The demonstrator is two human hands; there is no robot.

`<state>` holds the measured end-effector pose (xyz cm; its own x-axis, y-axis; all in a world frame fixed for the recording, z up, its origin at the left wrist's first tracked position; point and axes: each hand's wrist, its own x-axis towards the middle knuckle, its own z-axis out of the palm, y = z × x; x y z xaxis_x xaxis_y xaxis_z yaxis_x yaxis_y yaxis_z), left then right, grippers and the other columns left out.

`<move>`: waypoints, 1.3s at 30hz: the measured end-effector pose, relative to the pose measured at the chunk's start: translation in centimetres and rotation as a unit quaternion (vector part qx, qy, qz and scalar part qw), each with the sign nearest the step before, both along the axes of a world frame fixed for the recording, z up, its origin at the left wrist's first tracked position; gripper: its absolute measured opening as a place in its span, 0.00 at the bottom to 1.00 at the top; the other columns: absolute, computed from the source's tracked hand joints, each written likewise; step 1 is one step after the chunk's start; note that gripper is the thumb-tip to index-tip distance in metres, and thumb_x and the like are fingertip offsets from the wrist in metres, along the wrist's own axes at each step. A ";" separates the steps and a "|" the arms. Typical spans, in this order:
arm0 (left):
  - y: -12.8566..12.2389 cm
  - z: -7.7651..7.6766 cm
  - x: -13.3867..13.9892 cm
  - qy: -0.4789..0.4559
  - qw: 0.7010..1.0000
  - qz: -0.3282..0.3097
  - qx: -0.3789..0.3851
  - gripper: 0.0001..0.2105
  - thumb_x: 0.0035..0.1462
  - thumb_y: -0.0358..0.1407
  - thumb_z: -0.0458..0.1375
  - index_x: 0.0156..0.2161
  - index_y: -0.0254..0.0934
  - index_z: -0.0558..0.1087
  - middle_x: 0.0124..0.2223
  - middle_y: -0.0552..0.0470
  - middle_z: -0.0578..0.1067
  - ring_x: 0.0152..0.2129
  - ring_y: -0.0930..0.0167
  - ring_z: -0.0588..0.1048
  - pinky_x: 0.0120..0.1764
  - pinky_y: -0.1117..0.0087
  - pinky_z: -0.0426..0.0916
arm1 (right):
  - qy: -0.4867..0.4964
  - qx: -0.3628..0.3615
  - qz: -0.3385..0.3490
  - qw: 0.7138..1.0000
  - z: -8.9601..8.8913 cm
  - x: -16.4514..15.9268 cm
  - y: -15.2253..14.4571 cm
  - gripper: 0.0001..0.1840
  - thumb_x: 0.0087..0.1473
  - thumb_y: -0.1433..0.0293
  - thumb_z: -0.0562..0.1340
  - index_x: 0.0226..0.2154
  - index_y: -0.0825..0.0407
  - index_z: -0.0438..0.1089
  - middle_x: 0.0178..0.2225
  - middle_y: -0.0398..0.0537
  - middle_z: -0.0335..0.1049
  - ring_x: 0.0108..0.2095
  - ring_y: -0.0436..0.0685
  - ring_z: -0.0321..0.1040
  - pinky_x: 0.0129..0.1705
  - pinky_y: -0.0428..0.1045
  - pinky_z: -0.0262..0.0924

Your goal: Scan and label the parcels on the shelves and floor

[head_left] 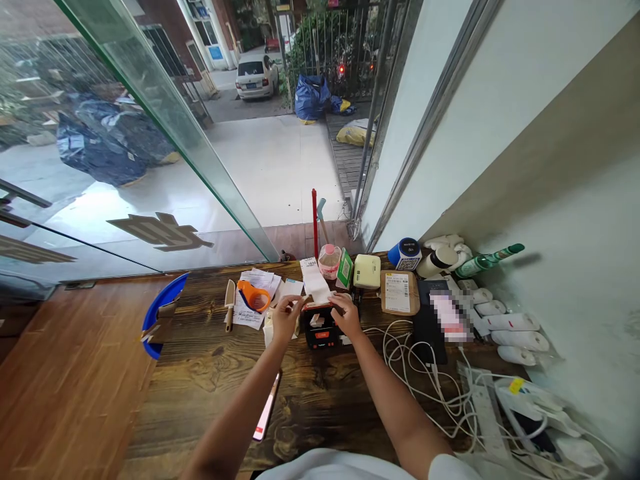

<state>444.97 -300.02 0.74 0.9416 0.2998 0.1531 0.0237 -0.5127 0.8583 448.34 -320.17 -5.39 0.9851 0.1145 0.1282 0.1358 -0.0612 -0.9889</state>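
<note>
A small black label printer (321, 337) with orange stickers sits on the wooden table in front of me. A strip of white label paper (316, 281) runs away from it, its far end printed. My left hand (284, 319) is closed, thumb and forefinger pinched at the strip's left edge near the printer. On the other side, my right hand (346, 316) has its fingertips closed at the right edge, just above the printer. The exact contact of the fingertips is too small to see clearly.
Left of the printer lie orange-handled scissors or a tape tool (256, 298), a knife (230, 303) and papers (250, 319). A phone (267, 407) lies nearer me. Rightward are a cardboard box (400, 292), loose white cables (410, 353), paper rolls (520, 340) and a green bottle (487, 261).
</note>
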 end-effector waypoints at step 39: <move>-3.5 1.5 -13.0 0.197 0.922 0.052 -0.329 0.23 0.50 0.54 0.59 0.39 0.33 0.72 0.34 0.48 0.76 0.30 0.69 0.72 0.35 0.70 0.65 | 0.128 0.073 0.030 0.989 5.3 -17.7 3.6 0.18 0.52 0.67 0.64 0.42 0.47 0.56 0.26 0.37 0.64 0.28 0.52 0.66 0.32 0.48 0.60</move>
<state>431.99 -303.48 2.26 0.8460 0.2978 -0.4422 0.4202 0.1383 0.8969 430.63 -316.58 -0.10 0.9794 0.1721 -0.1055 -0.1216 0.0861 -0.9888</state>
